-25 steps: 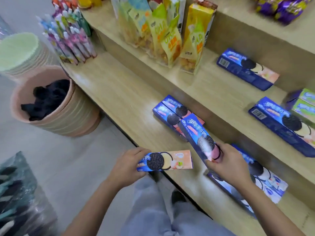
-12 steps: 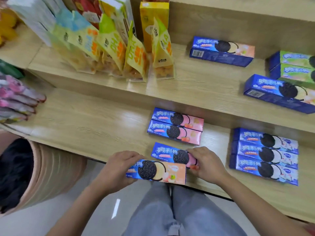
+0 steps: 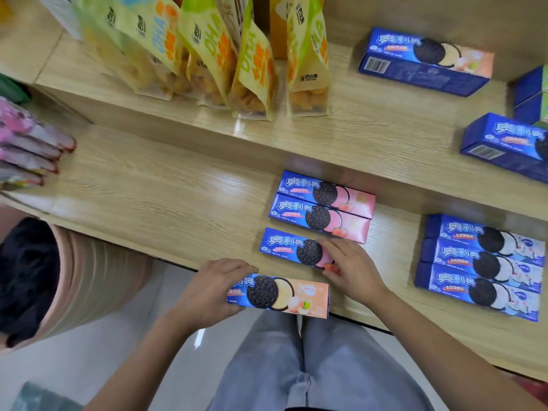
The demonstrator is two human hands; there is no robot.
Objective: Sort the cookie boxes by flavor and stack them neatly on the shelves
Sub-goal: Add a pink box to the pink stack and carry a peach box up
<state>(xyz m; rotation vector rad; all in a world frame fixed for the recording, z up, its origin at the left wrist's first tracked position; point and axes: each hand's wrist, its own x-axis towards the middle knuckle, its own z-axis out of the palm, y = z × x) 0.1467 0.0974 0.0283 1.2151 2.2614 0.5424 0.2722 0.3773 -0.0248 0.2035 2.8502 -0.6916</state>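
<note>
My left hand [image 3: 209, 289] grips the left end of a peach-coloured cookie box [image 3: 293, 296], held flat over the front edge of the lower shelf [image 3: 148, 197]. My right hand [image 3: 351, 266] rests on the right end of a pink-flavour cookie box [image 3: 292, 250] lying flat on that shelf. Two matching pink boxes [image 3: 323, 207] lie side by side just behind it. To the right, three white-flavour boxes [image 3: 480, 262] lie in a row. On the upper shelf [image 3: 370, 123] lie two peach boxes [image 3: 424, 62], [image 3: 504, 143] and green boxes [image 3: 530, 96] at the right edge.
Yellow-green snack pouches [image 3: 252, 63] stand on the upper shelf at the left. Pink packets [image 3: 26, 152] lie at the lower shelf's left end. A stack of pink basins [image 3: 89, 280] holding something black stands on the floor at the left. My legs are below the shelf.
My right hand has set the pink box down flat on the lower shelf in front of the two matching ones. My view has swung to face the shelves. The left hand keeps its box.
</note>
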